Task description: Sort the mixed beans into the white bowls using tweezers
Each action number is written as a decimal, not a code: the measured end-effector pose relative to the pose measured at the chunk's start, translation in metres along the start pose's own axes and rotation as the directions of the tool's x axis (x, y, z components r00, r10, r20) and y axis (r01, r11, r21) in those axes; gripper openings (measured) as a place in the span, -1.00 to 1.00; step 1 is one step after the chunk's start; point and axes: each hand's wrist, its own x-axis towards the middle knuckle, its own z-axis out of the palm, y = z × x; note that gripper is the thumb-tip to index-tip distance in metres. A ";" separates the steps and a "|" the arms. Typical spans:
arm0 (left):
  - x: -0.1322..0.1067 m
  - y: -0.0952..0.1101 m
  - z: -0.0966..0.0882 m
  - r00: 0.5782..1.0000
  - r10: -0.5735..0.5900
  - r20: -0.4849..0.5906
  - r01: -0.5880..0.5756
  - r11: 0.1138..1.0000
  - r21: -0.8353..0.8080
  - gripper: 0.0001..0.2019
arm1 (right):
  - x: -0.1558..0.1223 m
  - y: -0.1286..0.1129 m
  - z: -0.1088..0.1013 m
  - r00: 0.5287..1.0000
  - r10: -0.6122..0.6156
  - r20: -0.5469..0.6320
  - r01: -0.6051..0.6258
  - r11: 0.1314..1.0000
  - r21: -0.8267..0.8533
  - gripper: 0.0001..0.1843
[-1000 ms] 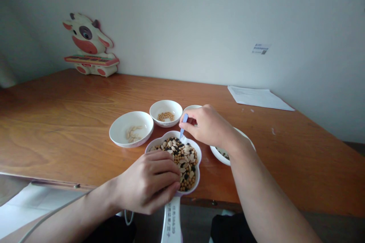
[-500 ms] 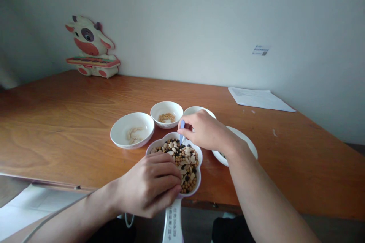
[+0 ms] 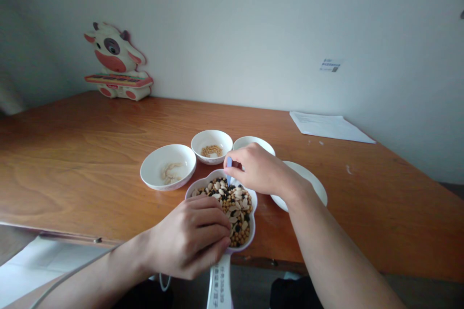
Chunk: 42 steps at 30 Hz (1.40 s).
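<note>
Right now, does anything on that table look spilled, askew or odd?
I see no spill. The handle of the flower-shaped dish juts past the near edge of the table, so it could get bumped. Pale marks on the table's right side look odd; I can't tell what they are.

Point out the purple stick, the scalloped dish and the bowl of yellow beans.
Purple stick (image 3: 229, 178): head view, lower part of its shaft.
Scalloped dish (image 3: 253, 207): head view, right rim.
Bowl of yellow beans (image 3: 220, 140): head view, bare inner wall.
</note>
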 end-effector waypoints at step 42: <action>-0.004 0.001 0.000 1.000 -0.023 0.012 0.022 1.000 0.005 -0.87 | -0.012 0.036 -0.029 0.888 0.241 -0.392 -0.241 0.969 0.050 -0.85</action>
